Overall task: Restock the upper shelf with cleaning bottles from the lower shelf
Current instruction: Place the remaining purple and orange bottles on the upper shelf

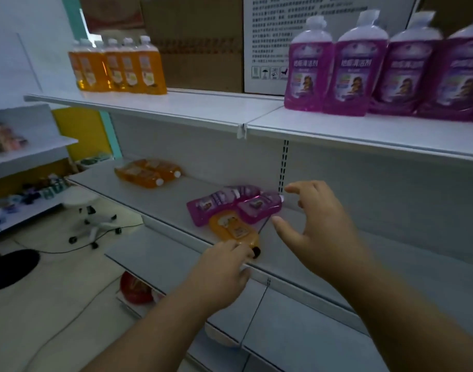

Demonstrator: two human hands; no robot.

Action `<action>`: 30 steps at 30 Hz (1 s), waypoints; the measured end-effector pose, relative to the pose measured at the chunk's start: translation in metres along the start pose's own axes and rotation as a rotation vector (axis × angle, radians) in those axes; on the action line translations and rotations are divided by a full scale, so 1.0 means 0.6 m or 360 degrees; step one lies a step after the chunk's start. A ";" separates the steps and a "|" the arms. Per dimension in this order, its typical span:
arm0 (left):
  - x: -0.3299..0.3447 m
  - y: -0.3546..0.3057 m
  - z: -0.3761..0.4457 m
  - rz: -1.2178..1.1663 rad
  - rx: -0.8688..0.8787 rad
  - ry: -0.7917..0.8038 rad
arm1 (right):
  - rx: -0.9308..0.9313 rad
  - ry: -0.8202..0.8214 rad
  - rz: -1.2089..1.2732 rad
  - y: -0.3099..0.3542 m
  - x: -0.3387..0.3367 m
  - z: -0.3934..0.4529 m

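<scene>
On the lower shelf [176, 200] lie two purple bottles [259, 206] side by side and an orange bottle [234, 228] in front of them, its dark cap toward the shelf edge. My left hand [224, 267] reaches to the orange bottle's neck, fingers touching it near the cap. My right hand [316, 224] hovers open just right of the purple bottles, fingers spread, holding nothing. Two more orange bottles [149, 173] lie farther left on the same shelf. The upper shelf [203, 108] carries standing orange bottles [120, 68] at left and purple bottles [377, 71] at right.
Cardboard boxes [203, 44] stand behind the upper shelf's bare middle stretch. Below are further white shelves with a red object [136, 288]. A wheeled stool [87, 213], cables and a dark round base [9, 267] are on the floor at left, beside another stocked rack [20, 162].
</scene>
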State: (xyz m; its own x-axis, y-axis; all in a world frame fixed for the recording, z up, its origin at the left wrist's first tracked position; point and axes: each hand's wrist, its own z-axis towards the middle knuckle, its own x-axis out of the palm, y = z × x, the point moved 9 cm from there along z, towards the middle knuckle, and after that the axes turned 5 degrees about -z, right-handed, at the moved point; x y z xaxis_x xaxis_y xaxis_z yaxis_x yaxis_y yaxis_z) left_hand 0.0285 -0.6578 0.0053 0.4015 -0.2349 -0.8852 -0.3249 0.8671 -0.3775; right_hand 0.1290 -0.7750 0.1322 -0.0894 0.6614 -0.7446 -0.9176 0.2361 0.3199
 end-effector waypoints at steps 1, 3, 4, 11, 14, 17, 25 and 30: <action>0.010 0.017 0.018 0.0014 -0.0001 0.0025 | 0.0026 0.0025 0.0009 -0.010 0.018 0.007; 0.031 0.051 0.056 0.0108 -0.0005 0.0082 | 0.0069 0.0069 0.0023 -0.033 0.051 0.022; 0.043 0.067 0.074 0.0204 -0.0005 0.0125 | 0.0086 0.0096 0.0016 -0.044 0.068 0.030; 0.097 0.147 0.181 0.0794 0.0166 0.0603 | 0.0122 0.0271 0.0215 -0.070 0.153 0.089; 0.116 0.163 0.216 0.0903 0.0340 0.0743 | 0.0157 0.0292 0.0208 -0.073 0.175 0.105; 0.125 0.154 0.242 0.0858 0.0611 0.0660 | 0.0257 0.0266 0.0165 -0.080 0.190 0.111; 0.031 0.189 0.196 -0.0629 0.0563 0.0361 | 0.0721 -0.0127 -0.0154 -0.093 0.180 0.098; -0.052 0.329 0.128 -0.1596 0.0083 0.0257 | 0.0800 -0.0159 -0.0223 -0.018 0.256 0.119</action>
State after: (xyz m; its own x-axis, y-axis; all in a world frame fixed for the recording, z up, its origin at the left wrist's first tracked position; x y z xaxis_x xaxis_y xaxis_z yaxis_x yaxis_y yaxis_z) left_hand 0.0179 -0.4454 -0.0209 0.3466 -0.9176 -0.1946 0.1374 0.2549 -0.9572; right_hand 0.1526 -0.6254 0.0565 0.0803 0.6579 -0.7488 -0.6167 0.6230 0.4812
